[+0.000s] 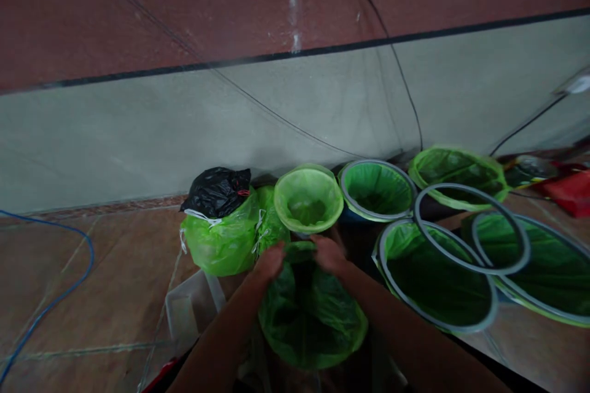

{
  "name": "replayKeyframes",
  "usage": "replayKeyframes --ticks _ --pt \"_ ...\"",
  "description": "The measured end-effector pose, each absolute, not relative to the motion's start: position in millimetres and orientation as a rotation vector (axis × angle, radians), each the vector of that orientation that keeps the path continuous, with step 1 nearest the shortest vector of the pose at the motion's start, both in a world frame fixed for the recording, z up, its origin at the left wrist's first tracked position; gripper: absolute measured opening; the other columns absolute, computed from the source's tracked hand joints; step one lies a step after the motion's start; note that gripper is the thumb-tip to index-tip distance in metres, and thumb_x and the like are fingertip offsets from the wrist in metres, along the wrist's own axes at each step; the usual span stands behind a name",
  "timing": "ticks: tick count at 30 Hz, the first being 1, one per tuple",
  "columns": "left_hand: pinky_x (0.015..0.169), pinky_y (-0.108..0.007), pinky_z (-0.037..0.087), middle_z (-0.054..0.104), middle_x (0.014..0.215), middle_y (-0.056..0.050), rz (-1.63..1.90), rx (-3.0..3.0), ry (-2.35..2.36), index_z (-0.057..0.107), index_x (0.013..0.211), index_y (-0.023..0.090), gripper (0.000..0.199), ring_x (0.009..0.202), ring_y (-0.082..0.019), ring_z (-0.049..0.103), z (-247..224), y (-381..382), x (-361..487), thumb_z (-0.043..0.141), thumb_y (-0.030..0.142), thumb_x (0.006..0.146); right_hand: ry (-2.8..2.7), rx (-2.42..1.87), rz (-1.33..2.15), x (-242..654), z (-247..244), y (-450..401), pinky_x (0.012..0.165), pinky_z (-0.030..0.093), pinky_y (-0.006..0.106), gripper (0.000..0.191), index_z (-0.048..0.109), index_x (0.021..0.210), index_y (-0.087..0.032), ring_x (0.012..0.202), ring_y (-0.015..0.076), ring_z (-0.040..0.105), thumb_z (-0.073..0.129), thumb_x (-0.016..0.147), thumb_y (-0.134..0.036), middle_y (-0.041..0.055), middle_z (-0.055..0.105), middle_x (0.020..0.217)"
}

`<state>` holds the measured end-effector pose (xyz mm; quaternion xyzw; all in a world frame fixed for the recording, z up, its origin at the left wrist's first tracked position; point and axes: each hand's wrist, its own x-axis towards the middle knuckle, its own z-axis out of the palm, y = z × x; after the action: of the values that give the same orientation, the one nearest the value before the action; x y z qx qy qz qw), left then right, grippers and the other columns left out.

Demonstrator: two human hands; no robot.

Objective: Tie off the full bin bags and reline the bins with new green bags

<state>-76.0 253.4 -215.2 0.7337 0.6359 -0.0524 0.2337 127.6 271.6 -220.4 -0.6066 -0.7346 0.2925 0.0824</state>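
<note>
My left hand and my right hand are close together, both gripping the gathered top of a green plastic bag that hangs below them and bulges open. Just beyond my hands stands a green-lined round bin. To the right, a bare grey hoop rests across other green bags stretched on grey hoops, one of them nearest my right arm. The inside of the held bag is dark, so its contents are hidden.
A tied green bag and a black bag stand against a concrete wall at left. A clear plastic box sits below them. A blue cable crosses the tiled floor. Red items lie far right.
</note>
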Motion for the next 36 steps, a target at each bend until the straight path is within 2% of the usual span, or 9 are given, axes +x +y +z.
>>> replayKeyframes --ticks 2,4,7,13,18,23,28,31,36 --pt "0.081 -0.03 0.051 0.074 0.096 -0.011 -0.129 1.989 1.808 0.058 0.112 0.016 0.025 0.092 -0.022 0.071 -215.6 244.3 -86.5 0.043 0.017 0.092 -2.139 -1.833 0.864 133.0 -215.7 269.1 0.092 0.05 0.038 0.057 0.063 0.125 -0.015 0.11 0.0301 0.064 0.072 0.069 -0.021 0.0148 0.069 0.119" --pt "0.079 -0.031 0.051 0.074 0.095 -0.013 -0.098 1.918 1.914 0.058 0.113 0.015 0.026 0.09 -0.022 0.071 -216.5 230.9 -98.8 0.043 0.017 0.092 -1.971 -1.862 0.873 142.0 -214.4 262.5 0.095 0.049 0.041 0.063 0.058 0.13 -0.013 0.114 0.031 0.062 0.073 0.071 -0.03 0.0171 0.066 0.125" --pt "0.078 -0.032 0.051 0.074 0.094 -0.013 -0.014 1.646 2.157 0.059 0.113 0.015 0.025 0.089 -0.023 0.071 -217.3 204.1 -114.3 0.046 0.019 0.091 -1.672 -1.903 0.953 157.7 -219.0 245.8 0.096 0.05 0.041 0.054 0.059 0.127 -0.012 0.113 0.0286 0.064 0.064 0.08 -0.038 0.017 0.067 0.122" --pt "0.071 -0.034 0.052 0.073 0.09 -0.016 0.055 1.262 2.4 0.058 0.109 0.012 0.024 0.085 -0.026 0.072 -219.8 140.7 -105.2 0.045 0.016 0.09 -1.48 -1.933 1.067 170.1 -232.2 216.9 0.095 0.051 0.039 0.049 0.059 0.124 -0.013 0.108 0.0264 0.067 0.056 0.086 -0.043 0.0174 0.069 0.118" --pt "0.089 -0.046 0.05 0.059 0.126 -0.026 0.397 1.25 2.689 0.049 0.126 0.008 0.047 0.116 -0.035 0.06 -207.8 130.6 -79.9 0.057 0.022 0.082 -1.577 -1.9 0.971 164.0 -227.4 224.5 0.097 0.049 0.041 0.052 0.057 0.126 -0.01 0.109 0.0271 0.066 0.056 0.086 -0.042 0.0184 0.067 0.123" --pt "0.099 -0.04 0.046 0.068 0.111 -0.01 0.55 1.836 2.17 0.062 0.109 0.019 0.024 0.109 -0.024 0.061 -180.4 190.4 -62.8 0.046 0.019 0.091 -1.723 -1.902 0.855 155.7 -216.0 241.3 0.095 0.049 0.038 0.038 0.065 0.117 -0.015 0.107 0.0253 0.065 0.058 0.085 -0.033 0.0133 0.069 0.118" --pt "0.099 -0.04 0.045 0.069 0.114 -0.012 0.224 1.963 1.99 0.063 0.115 0.018 0.027 0.11 -0.025 0.062 -188.5 233.5 -56.1 0.053 0.02 0.091 -1.799 -1.955 0.84 148.9 -216.1 245.1 0.085 0.05 0.032 0.023 0.073 0.093 -0.02 0.091 0.0213 0.068 0.053 0.086 -0.029 0.0079 0.075 0.098" --pt "0.093 -0.035 0.047 0.071 0.11 -0.011 0.147 1.912 1.999 0.062 0.119 0.019 0.028 0.104 -0.022 0.065 -202.5 236.4 -65.4 0.049 0.023 0.094 -1.653 -1.932 1.026 149.4 -221.9 247.8 0.076 0.051 0.029 0.027 0.074 0.084 -0.02 0.082 0.0198 0.069 0.051 0.087 -0.034 0.0061 0.076 0.087" --pt "0.088 -0.03 0.049 0.073 0.104 -0.009 0.147 1.826 2.003 0.063 0.117 0.019 0.027 0.097 -0.02 0.068 -215.4 234.9 -83.6 0.05 0.027 0.095 -1.531 -1.971 1.22 153.2 -238.2 252.1 0.065 0.053 0.028 0.043 0.077 0.088 -0.019 0.077 0.0213 0.072 0.043 0.091 -0.045 0.007 0.077 0.08"
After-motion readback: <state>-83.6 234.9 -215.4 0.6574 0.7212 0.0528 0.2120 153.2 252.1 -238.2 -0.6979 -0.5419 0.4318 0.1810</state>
